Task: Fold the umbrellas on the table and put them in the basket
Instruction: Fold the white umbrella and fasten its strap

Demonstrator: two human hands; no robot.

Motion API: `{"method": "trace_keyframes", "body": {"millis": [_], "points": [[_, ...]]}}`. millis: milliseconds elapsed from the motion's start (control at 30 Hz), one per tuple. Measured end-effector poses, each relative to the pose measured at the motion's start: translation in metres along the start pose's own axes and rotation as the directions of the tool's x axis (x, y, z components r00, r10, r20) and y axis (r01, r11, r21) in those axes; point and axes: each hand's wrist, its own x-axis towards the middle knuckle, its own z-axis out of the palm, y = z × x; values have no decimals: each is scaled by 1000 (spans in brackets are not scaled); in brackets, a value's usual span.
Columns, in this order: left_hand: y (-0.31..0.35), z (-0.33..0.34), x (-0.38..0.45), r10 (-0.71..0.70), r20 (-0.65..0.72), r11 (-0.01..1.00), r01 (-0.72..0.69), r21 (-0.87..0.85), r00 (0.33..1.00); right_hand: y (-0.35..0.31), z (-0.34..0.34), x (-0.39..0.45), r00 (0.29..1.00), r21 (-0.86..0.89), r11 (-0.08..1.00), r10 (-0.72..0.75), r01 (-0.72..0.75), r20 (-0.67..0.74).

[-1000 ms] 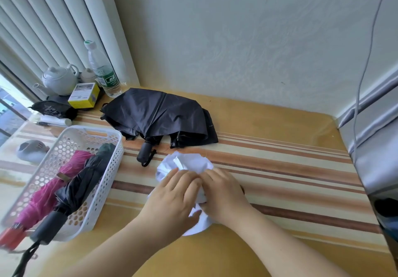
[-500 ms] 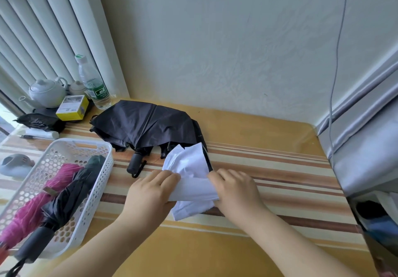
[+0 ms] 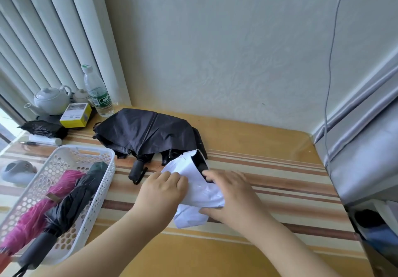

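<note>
1. Both hands on the white umbrella (image 3: 200, 188), which lies on the striped table (image 3: 269, 182) just in front of the person, its far tip pointing to about 12 o'clock and showing a black lining.
2. Left hand (image 3: 161, 190): fingers curled over the left edge of the white cloth, gripping it. Right hand (image 3: 232, 194): fingers laid over the right side, thumb under the lower fold, so it holds the bundle from that side.
3. Judgement: the step is gathering and wrapping the canopy tight. It would go best if one hand holds the bundle firm while the other rolls the loose flaps one way round; the lower flap toward 6 o'clock hangs free and needs tucking in before any strap goes on.
4. Black umbrella (image 3: 148, 134) at 11 o'clock lies collapsed but unrolled, its handle (image 3: 136, 170) pointing at the person. Its near edge touches or overlaps the white tip; cannot tell which. It could snag when the white one is lifted.
5. White basket (image 3: 64, 153) at 9 o'clock holds a pink umbrella (image 3: 38, 212) and a dark umbrella (image 3: 71, 203), both rolled. Room looks to remain along its right side.
6. Far left corner, well apart: teapot (image 3: 51, 100), water bottle (image 3: 97, 93), yellow box (image 3: 75, 115). Not in the path to the basket.
</note>
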Motion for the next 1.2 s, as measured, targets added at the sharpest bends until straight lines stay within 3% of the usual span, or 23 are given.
{"method": "trace_keyframes", "body": {"millis": [67,133,267,500,633,700,867,1000,1067,1133,1167,1200], "points": [[-6,-2,-1,-50,-23,998,50,-28,998,5,-14,-9,985,252,953,168,-170,31],[-9,-5,1,-83,-31,996,82,-42,996,7,-21,-14,963,386,885,267,-258,32],[-11,-6,5,-75,-37,996,74,-41,996,4,-24,-10,951,599,748,295,-288,89],[-13,-10,3,-42,-62,999,40,-33,997,-4,-30,-4,944,633,704,294,-322,153],[-17,-16,6,-69,-61,998,68,-10,996,-6,-24,1,925,609,746,376,-269,-51],[-20,-18,7,-83,-56,997,83,-5,995,-9,-22,3,910,606,746,405,-277,-82],[-31,-21,3,-114,-44,993,113,-22,993,4,-37,4,931,668,687,365,-287,24],[-36,-20,0,-121,-60,993,120,-19,991,6,-47,3,941,575,752,321,-322,106],[-37,-21,-2,-134,-95,991,133,-17,986,1,-48,3,886,655,665,462,-359,16],[-37,-23,-3,-157,-132,988,157,-17,979,-1,-48,-1,743,835,457,664,-307,-90],[-36,-23,-3,-166,-146,986,166,-12,975,-4,-47,-5,685,851,415,723,-323,-92],[-37,-23,-3,-169,-155,985,170,-3,974,-6,-44,-10,679,822,422,732,-382,-60]]}}
